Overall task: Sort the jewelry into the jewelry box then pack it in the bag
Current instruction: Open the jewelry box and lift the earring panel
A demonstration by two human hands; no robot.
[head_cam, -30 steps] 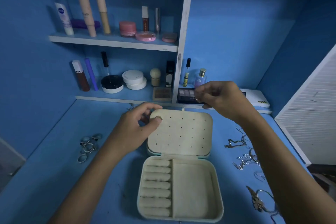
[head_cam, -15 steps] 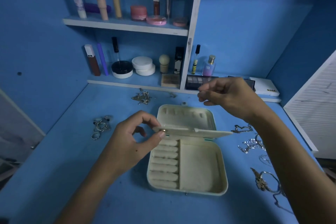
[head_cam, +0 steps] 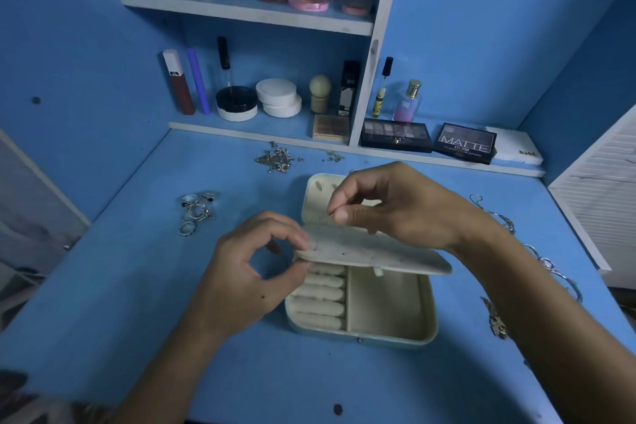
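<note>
- The left hand (head_cam: 247,272) pinches the left end of the flap (head_cam: 371,253) of the box (head_cam: 361,289), thumb under the edge and forefinger on top.
- The right hand (head_cam: 395,206) hangs over the flap's far edge with thumb and forefinger pressed together; whether something tiny sits between them cannot be told.
- The flap lies nearly level between the two hands, dotted with small holes, and covers the far part of the tray (head_cam: 385,306).
- The tray sits just below and right of the left hand: a row of padded rolls (head_cam: 320,299) on its left side and one open compartment on its right.
- The lid (head_cam: 316,196) lies open beyond the flap, partly hidden behind the right hand.
- The rings (head_cam: 196,212) lie in a small heap on the table (head_cam: 137,286), well left of and beyond the left hand.
- The earrings (head_cam: 277,158) lie in a loose pile beyond both hands, near the lower shelf edge.
- Chains (head_cam: 495,213) trail along the table to the right of the right wrist, and a pendant (head_cam: 495,320) lies just right of that forearm.
- Beyond the hands, the lower shelf (head_cam: 261,132) holds jars, tubes, a perfume bottle (head_cam: 407,101) and two palettes (head_cam: 464,143).
- The upper shelf (head_cam: 247,12) carries more tubes and pink pots.
</note>
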